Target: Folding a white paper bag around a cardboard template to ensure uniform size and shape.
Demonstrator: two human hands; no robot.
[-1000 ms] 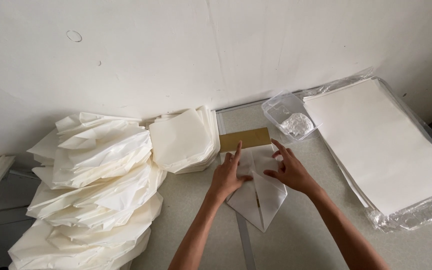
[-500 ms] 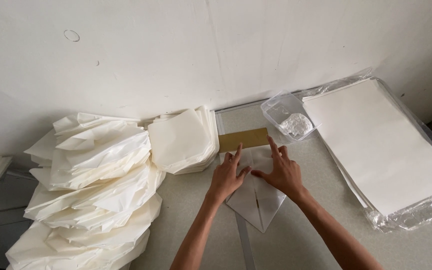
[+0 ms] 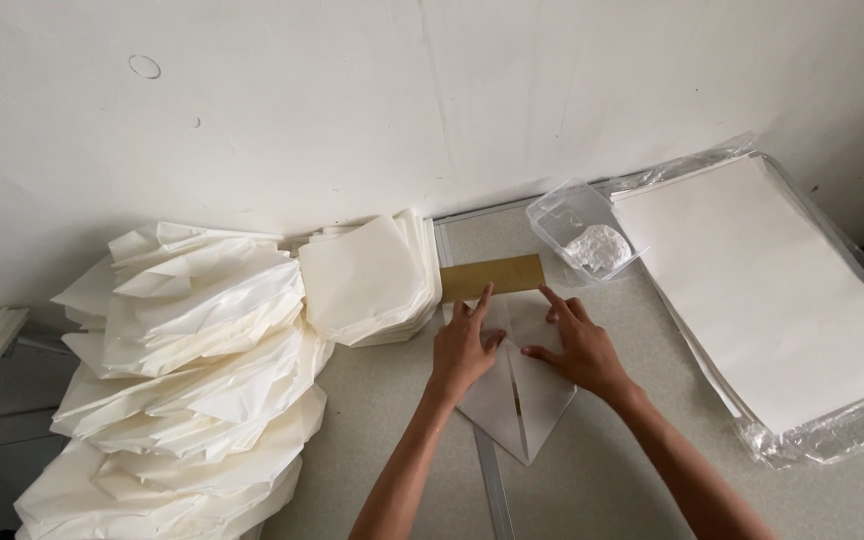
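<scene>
Right now we press our left hand (image 3: 464, 345) and right hand (image 3: 574, 345) flat on a folded white paper (image 3: 522, 405) lying on the worktop (image 3: 612, 470), its point toward us, fingers spread and clamped on nothing. Just beyond it lies a brown card strip (image 3: 492, 276). Folded paper heaps (image 3: 192, 380) sit left, a wrapped sheet stack (image 3: 782, 290) right

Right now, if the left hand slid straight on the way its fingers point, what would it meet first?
The left hand points up-table; its index fingertip is about at the brown card strip, so that comes first, then the wall.
</scene>
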